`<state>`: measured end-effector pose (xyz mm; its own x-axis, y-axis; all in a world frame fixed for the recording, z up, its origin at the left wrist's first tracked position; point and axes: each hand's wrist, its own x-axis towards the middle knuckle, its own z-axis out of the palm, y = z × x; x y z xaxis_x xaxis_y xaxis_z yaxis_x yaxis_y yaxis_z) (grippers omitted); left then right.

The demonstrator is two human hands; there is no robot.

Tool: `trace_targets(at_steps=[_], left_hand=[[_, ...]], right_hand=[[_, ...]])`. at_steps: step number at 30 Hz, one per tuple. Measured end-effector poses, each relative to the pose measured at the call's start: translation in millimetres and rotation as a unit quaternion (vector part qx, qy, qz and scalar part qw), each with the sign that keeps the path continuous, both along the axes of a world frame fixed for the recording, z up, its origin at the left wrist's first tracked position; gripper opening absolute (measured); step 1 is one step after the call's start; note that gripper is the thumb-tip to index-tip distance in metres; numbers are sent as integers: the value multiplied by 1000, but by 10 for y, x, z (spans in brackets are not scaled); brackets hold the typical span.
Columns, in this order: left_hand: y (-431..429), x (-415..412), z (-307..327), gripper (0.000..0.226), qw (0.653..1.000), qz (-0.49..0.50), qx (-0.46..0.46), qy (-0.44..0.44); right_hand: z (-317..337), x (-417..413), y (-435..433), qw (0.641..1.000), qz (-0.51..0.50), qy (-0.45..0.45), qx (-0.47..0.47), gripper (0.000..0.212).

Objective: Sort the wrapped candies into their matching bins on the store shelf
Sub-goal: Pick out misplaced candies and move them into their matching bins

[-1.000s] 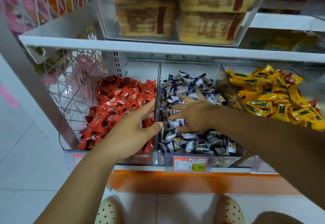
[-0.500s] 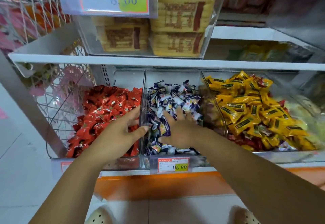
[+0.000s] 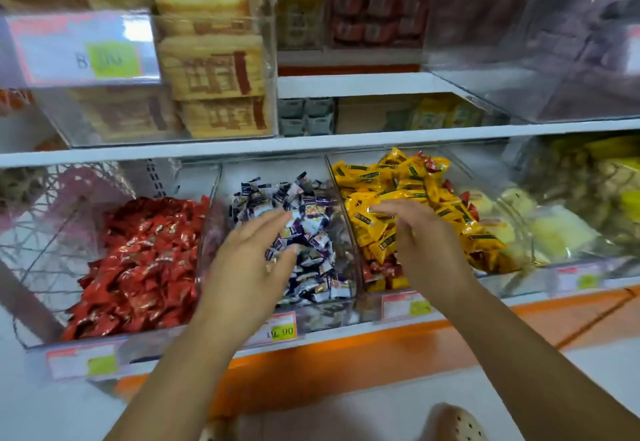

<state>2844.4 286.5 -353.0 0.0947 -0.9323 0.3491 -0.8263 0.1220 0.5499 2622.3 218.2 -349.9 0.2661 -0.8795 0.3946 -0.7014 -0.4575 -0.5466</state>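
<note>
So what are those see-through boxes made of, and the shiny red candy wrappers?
The see-through bins look like hard clear plastic: what is inside shows through the walls, and the edges glint. The red candy wrappers seem to be glossy foil or plastic film: crinkled, with bright highlights. I cannot tell which.

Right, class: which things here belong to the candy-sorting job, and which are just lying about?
Part of the job:
left hand
right hand
red candies
blue-and-white candies
yellow candies
stray red candies among the yellow ones

Just there:
biscuit packs on the upper shelf
price tag
pale packs far right
wire basket
</note>
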Motion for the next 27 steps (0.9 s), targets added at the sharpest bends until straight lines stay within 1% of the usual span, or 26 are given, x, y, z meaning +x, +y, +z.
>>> trace_targets(at_steps=[2,4,6,7,9,11,13,15,17,19,22,25,27], left_hand=[[-61,-282,-80,49,998,-58,36,14],[-180,-478,-134,48,996,-82,46,4],[-326,-615,-116,48,995,-91,29,-18],[-392,-670,-92,47,995,-92,16,-33],[-493,-759,-51,46,994,-87,-9,-67],[-545,-813,-43,39,992,-80,-22,-94],[-562,-831,-64,32,989,-84,-22,-120],[-578,-809,-71,29,984,-96,-13,-147],[-623,-763,-74,29,981,-109,-4,-163],[-681,-706,-84,30,982,-115,5,-150],[-724,-652,-96,31,989,-115,23,-92],[-712,-632,-98,31,990,-116,34,-69],[-681,-624,-88,30,991,-112,35,-59]], right_hand=[[-62,-290,-72,998,-56,-30,6,38],[-124,-497,-139,996,-74,-32,28,33],[-182,-596,-184,996,-61,3,60,29],[-207,-613,-189,997,-51,25,56,28],[-225,-592,-183,998,-29,47,23,28],[-221,-532,-167,999,-8,50,-2,20],[-244,-473,-165,996,22,78,-22,14],[-299,-436,-197,989,49,132,-37,20],[-361,-468,-276,986,41,153,-50,29],[-375,-540,-376,989,-1,138,-59,33],[-360,-631,-470,989,-31,125,-70,35],[-322,-616,-366,989,-13,135,-65,40],[-299,-587,-260,989,17,132,-72,39]])
